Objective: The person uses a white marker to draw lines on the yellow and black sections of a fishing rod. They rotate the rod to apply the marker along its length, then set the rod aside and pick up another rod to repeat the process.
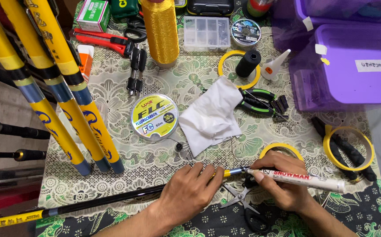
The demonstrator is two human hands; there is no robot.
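Note:
My left hand (pixel 190 191) presses down on a thin black rod (pixel 107 200) with a yellow butt, which lies across the table's near edge. Its gold-banded tip (pixel 235 171) pokes out past my fingers. My right hand (pixel 285 184) holds a white marker pen (pixel 307 179), its nib touching the rod's tip. Small scissors (pixel 243 202) lie under my right hand.
Three yellow rod sections (pixel 63 87) lean at the left. On the patterned cloth lie a round line spool (pixel 154 116), a crumpled white tissue (pixel 210 116), green pliers (pixel 256 102), yellow tape rings (pixel 348 148), a gold thread cone (pixel 160 30), a clear parts box (pixel 206 33) and purple bins (pixel 353 61).

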